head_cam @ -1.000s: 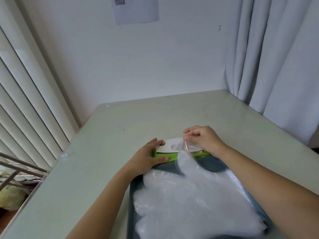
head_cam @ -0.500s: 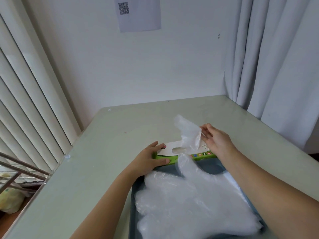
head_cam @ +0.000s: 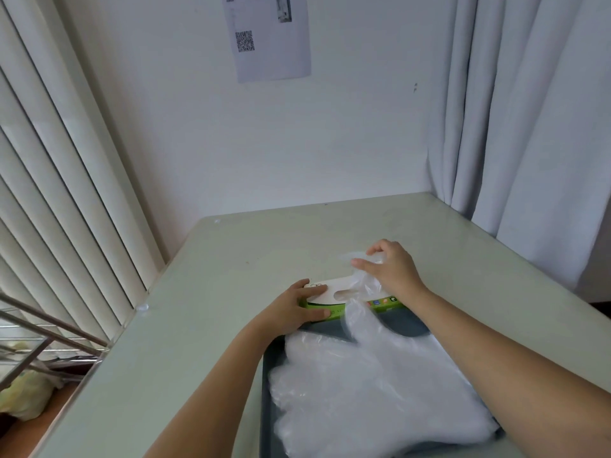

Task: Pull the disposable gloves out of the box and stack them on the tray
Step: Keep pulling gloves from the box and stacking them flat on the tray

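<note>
Your left hand (head_cam: 294, 309) grips the box (head_cam: 334, 297) — your right hand (head_cam: 388, 267) pinches a glove (head_cam: 363, 282) above it.

Plain room, home or office unclear: vertical blinds (head_cam: 66, 200), curtain (head_cam: 529, 127), table (head_cam: 231, 269) (QR-code sheet (head_cam: 271, 41) on wall (head_cam: 330, 143)).

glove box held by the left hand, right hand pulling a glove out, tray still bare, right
No: the head view shows the tray already holding a pile of gloves. The left hand holds the glove box and the right hand pulls a glove.
</note>
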`<act>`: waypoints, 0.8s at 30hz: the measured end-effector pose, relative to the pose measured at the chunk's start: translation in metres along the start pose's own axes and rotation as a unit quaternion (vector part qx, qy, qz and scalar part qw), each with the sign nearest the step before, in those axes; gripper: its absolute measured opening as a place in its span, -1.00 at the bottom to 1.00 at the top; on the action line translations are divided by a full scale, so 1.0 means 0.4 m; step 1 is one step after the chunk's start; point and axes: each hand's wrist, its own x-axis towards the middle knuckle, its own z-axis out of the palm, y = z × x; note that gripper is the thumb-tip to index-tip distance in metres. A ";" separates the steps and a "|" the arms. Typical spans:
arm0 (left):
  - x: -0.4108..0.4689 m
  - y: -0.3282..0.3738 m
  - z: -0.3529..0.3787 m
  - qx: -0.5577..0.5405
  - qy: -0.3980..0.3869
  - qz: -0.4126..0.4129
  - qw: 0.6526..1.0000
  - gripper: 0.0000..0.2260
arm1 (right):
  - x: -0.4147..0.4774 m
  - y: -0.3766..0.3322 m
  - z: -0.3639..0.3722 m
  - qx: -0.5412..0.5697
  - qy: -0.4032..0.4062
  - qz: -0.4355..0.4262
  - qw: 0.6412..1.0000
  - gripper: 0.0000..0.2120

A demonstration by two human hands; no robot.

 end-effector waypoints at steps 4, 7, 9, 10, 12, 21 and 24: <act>-0.003 0.006 0.001 0.001 0.001 0.000 1.000 -0.47 | -0.004 -0.037 0.017 -0.260 -0.046 -0.079 0.961 -0.51; -0.005 0.009 0.001 -0.004 0.007 -0.005 1.000 -0.47 | -0.001 -0.071 0.034 -0.383 -0.033 -0.134 0.913 -0.78; -0.004 0.011 0.000 0.007 0.007 -0.009 1.000 -0.47 | 0.001 -0.089 0.037 -0.391 -0.009 -0.120 0.912 -0.76; -0.004 0.013 -0.002 0.017 0.007 -0.012 1.000 -0.47 | 0.003 -0.098 0.036 -0.384 -0.002 -0.106 0.917 -0.78; -0.003 0.025 -0.004 0.050 0.009 -0.018 0.999 -0.46 | 0.011 -0.100 0.026 -0.332 0.009 -0.079 0.940 -0.84; 0.011 0.091 0.004 0.026 0.139 0.050 0.989 -0.64 | 0.018 -0.065 0.000 -0.246 -0.008 0.067 0.967 -0.59; 0.038 0.122 0.000 -0.113 0.167 0.000 0.979 -0.73 | 0.010 -0.073 -0.013 -0.040 -0.006 0.080 0.996 -0.58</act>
